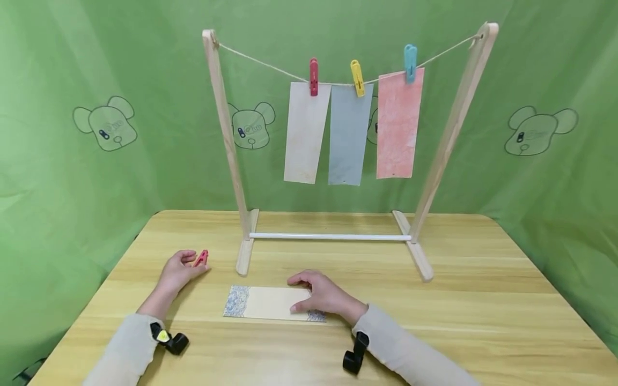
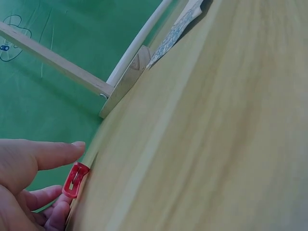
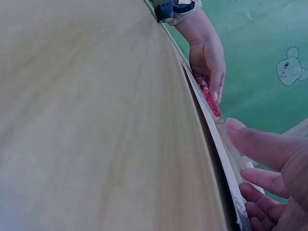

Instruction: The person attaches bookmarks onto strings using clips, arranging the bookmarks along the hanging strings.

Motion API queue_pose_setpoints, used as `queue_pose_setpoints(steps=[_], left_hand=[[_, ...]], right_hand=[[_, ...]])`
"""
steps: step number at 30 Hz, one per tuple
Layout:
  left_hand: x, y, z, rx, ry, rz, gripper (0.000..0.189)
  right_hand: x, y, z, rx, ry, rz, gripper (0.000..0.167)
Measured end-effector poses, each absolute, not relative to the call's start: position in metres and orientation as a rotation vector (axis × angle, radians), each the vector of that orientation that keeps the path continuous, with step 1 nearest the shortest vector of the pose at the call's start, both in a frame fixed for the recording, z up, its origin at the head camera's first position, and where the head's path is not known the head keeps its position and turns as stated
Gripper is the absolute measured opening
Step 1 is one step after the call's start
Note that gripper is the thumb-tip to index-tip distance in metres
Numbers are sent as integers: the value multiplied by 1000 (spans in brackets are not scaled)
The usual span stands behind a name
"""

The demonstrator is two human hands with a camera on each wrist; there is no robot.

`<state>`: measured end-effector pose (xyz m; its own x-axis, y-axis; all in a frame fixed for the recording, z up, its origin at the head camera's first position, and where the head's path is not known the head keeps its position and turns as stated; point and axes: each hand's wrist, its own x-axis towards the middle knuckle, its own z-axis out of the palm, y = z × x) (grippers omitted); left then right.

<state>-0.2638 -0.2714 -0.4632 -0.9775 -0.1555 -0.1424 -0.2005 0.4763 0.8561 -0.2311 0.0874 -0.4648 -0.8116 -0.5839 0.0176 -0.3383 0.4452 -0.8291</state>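
Observation:
In the head view my left hand (image 1: 177, 271) is around a red clothespin (image 1: 200, 258) at the left of the table. The left wrist view shows its thumb held apart from the clothespin (image 2: 75, 180), with the other fingers close behind it. My right hand (image 1: 325, 292) is over the right end of a cream card (image 1: 270, 303) with blue floral ends, which lies on the table. Its thumb and fingers are spread, the fingers near the far long edge. In the right wrist view the thumb (image 3: 260, 144) stands clear of the card.
Behind the hands stands a wooden frame (image 1: 227, 134) with a white crossbar (image 1: 328, 236). From its string hang white (image 1: 306, 134), blue (image 1: 351, 136) and pink (image 1: 399, 126) cards, each under a clothespin. A green curtain (image 1: 174, 161) with bear drawings surrounds the wooden table (image 1: 463, 321).

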Motion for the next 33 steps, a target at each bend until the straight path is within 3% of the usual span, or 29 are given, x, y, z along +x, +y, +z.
queue_pose_setpoints(steps=[14,26,33], left_hand=[[-256,-267,-460,-309,2813,1342,55],[-255,-268,-463,-301,2895,1299,41],[-261,-267,-462,-317,2876,1497,40]], right_hand=[[-225,87,-464,-860,2548,-1049,68],[-226,92,-467,-868,2535,-1111,48],[-233,98,-465,-724,2387,-1398,14]])
